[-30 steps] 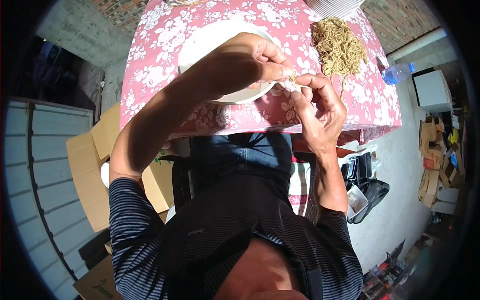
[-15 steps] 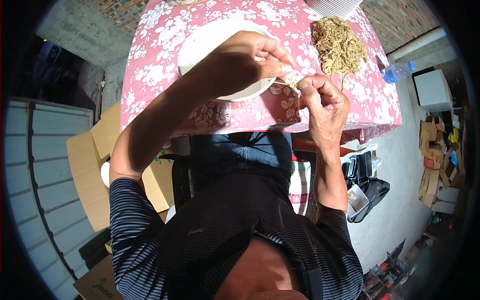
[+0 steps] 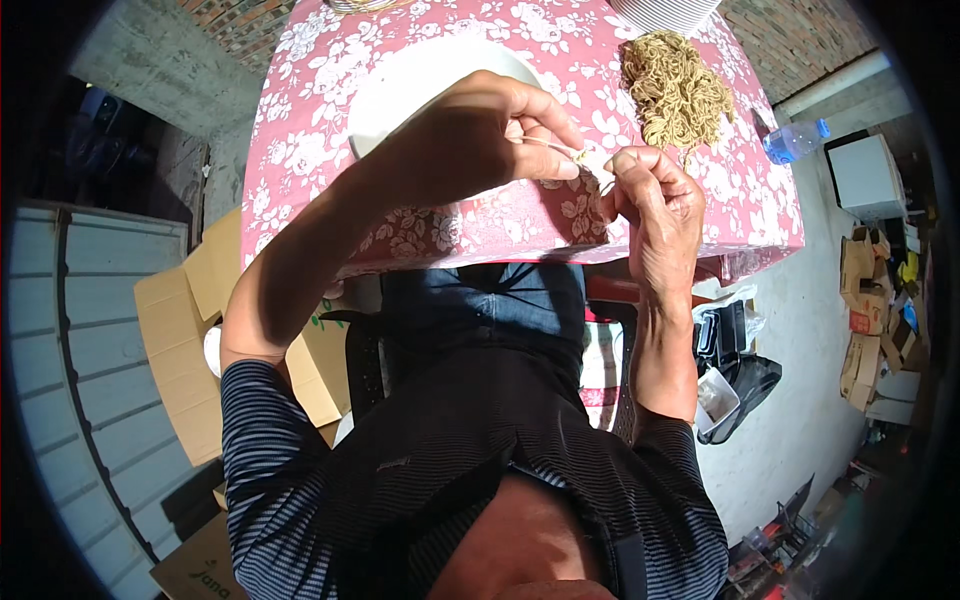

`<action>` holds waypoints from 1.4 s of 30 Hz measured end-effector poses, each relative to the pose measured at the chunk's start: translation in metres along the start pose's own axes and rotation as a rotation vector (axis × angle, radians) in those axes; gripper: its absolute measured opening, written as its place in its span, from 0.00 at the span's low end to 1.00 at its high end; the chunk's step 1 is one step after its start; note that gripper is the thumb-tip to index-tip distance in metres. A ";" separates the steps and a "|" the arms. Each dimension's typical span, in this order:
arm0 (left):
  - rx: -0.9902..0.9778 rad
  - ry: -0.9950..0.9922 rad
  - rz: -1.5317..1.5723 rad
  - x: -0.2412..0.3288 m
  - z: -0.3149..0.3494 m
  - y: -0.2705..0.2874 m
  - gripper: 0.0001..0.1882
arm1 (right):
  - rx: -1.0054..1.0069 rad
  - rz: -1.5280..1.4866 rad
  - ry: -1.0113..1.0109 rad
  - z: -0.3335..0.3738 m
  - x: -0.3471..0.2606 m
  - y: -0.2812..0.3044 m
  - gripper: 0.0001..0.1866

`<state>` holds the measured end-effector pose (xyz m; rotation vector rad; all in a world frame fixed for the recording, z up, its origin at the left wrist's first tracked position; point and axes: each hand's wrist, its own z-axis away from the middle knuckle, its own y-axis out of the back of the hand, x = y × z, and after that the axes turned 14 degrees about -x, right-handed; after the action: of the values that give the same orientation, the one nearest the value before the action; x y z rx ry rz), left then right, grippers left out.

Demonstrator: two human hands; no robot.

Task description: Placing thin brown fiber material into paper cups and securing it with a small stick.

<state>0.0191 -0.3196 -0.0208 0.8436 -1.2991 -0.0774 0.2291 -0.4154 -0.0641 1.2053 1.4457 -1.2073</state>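
Observation:
Over the near part of the table, my left hand (image 3: 510,130) is closed, its thumb and index finger pinching a thin pale cord (image 3: 545,142). A small pale knot or looped bit of this cord shows at those fingertips. Just to the right, my right hand (image 3: 660,195) is closed in a pinch, thumb against index finger. What it holds is too small to make out; a thin strand hangs below its fingertips. A wide white round dish (image 3: 405,85) lies behind my left hand and forearm, which hide part of it.
A tangled heap of tan cord (image 3: 675,90) lies at the far right of the pink floral tablecloth (image 3: 310,120). White stacked rings or dishes (image 3: 665,12) stand behind it. A clear blue bottle (image 3: 795,142) is beyond the right edge. An opened cardboard box (image 3: 180,350) stands at left.
My fingertips have drawn slightly apart, leaving a gap between the hands. The right hand has tilted a little to the right, and the white dish sits slightly further left.

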 end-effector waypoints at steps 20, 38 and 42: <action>0.119 -0.167 -0.195 -0.001 0.004 -0.002 0.08 | 0.020 0.248 0.050 0.005 -0.009 0.008 0.04; 0.080 -0.071 0.009 -0.007 0.004 0.000 0.11 | -0.099 0.791 0.341 0.000 0.010 -0.010 0.23; 0.052 -0.070 0.049 -0.009 0.002 0.000 0.11 | -0.024 0.935 0.503 -0.005 0.009 -0.019 0.18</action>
<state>0.0143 -0.3160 -0.0285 0.8594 -1.3923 -0.0344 0.2085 -0.4106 -0.0693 1.9417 0.9739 -0.2483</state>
